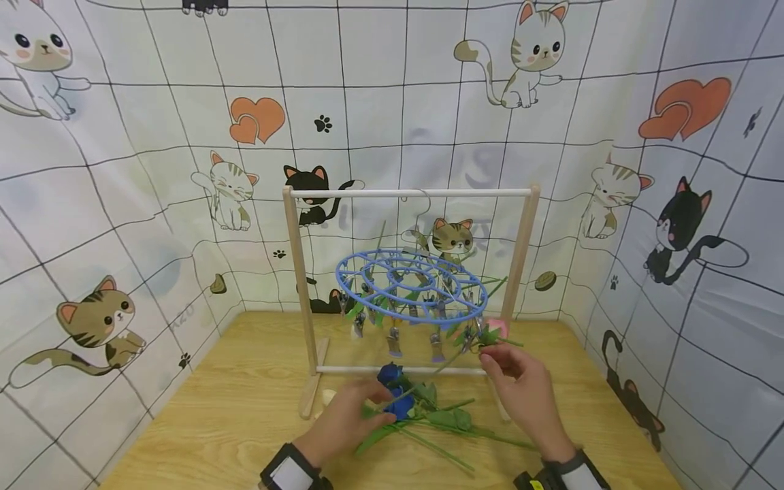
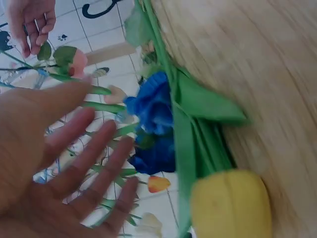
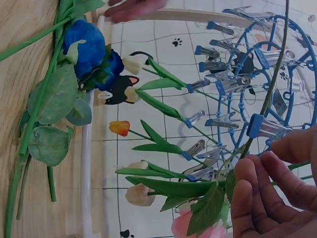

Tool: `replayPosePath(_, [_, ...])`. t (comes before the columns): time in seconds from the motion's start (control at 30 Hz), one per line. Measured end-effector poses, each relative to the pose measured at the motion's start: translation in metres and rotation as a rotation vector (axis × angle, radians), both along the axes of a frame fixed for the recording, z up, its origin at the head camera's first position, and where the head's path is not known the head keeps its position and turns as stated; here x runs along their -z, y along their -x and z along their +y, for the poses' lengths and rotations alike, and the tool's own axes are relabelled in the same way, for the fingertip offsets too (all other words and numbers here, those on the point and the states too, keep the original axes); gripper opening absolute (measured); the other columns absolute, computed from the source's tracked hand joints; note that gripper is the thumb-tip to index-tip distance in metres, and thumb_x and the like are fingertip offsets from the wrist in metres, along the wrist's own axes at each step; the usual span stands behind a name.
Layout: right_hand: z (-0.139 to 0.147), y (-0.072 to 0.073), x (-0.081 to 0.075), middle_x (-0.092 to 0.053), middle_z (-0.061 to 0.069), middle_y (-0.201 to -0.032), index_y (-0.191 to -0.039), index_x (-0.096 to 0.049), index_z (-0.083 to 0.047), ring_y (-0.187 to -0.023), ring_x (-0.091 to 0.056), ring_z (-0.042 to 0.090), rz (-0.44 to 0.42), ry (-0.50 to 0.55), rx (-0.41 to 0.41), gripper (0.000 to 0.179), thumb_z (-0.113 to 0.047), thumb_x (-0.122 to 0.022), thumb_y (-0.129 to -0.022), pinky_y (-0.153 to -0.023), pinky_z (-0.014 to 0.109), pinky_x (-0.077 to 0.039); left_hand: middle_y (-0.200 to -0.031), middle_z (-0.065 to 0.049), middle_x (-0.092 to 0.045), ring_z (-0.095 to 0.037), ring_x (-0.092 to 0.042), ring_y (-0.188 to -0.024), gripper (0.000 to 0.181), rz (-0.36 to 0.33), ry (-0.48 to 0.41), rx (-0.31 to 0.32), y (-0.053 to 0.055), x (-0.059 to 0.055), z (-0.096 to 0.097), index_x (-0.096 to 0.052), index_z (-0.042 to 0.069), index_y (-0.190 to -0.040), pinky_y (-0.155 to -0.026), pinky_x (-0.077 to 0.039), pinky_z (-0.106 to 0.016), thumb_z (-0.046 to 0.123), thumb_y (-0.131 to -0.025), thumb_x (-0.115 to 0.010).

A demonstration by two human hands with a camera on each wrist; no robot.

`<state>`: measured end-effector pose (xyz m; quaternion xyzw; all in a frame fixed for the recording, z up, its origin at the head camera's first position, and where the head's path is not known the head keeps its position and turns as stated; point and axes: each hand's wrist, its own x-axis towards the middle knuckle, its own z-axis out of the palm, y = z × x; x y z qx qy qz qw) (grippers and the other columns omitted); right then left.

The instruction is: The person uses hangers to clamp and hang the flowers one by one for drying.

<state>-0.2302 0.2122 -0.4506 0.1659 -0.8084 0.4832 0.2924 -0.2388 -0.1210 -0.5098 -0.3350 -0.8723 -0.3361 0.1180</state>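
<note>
My left hand is over the flowers lying on the table, beside two blue roses. In the left wrist view its fingers are spread and hold nothing; a yellow tulip lies close to that camera. At the near right of a round blue hanger, my right hand has its fingertips right by a dark stem and a clip. This clip overlaps the stem in the right wrist view. Leaves and a pink rose hang just below those fingers, which are loosely bent.
The hanger is hooked on the white bar of a wooden rack. From its other clips hang several tulips, including an orange one. Green stems and leaves lie loose on the wooden table. A cat-print sheet surrounds the back and sides.
</note>
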Motion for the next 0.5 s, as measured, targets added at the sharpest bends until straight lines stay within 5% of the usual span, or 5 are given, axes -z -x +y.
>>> replayPosePath(0.13, [-0.008,-0.002,-0.005,-0.072,-0.003,-0.108,-0.117,-0.07,-0.012,-0.088,-0.069,0.013,0.07,-0.016,-0.036,0.021,-0.021,-0.07,-0.098,-0.075,0.025,-0.057,-0.106,0.015,-0.067,-0.003,-0.064,-0.093,0.038,0.135,-0.175,0.069,-0.013,-0.019,0.017,-0.063,0.027,-0.123,-0.078,-0.057,-0.027,0.034,-0.089,-0.079])
replayPosePath(0.27, [-0.017,-0.004,-0.012,-0.071,-0.002,-0.109,-0.121,-0.069,-0.011,-0.089,-0.069,0.014,0.095,0.017,-0.056,0.025,-0.021,-0.07,-0.098,-0.075,0.024,-0.057,-0.105,0.009,-0.069,-0.006,-0.067,-0.088,0.052,0.275,-0.381,0.174,-0.031,-0.05,0.035,-0.059,0.017,-0.133,-0.073,-0.058,-0.027,0.017,-0.086,-0.082])
replayPosePath(0.4, [-0.026,-0.008,-0.02,-0.072,0.0,-0.109,-0.124,-0.068,-0.008,-0.09,-0.069,0.015,0.07,0.05,-0.083,0.028,-0.018,-0.07,-0.098,-0.075,0.024,-0.058,-0.104,0.0,-0.07,-0.011,-0.068,-0.084,0.051,0.306,-0.536,0.261,-0.046,-0.077,0.045,-0.059,0.009,-0.133,-0.069,-0.058,-0.029,0.0,-0.086,-0.078])
replayPosePath(0.5, [-0.034,-0.017,-0.032,-0.071,0.007,-0.111,-0.126,-0.066,-0.003,-0.094,-0.07,0.019,0.055,0.073,-0.119,0.029,-0.013,-0.068,-0.098,-0.078,0.025,-0.058,-0.104,-0.003,-0.069,-0.015,-0.069,-0.085,0.043,0.333,-0.578,0.262,-0.052,-0.089,0.048,-0.063,0.007,-0.127,-0.07,-0.058,-0.03,-0.008,-0.088,-0.073])
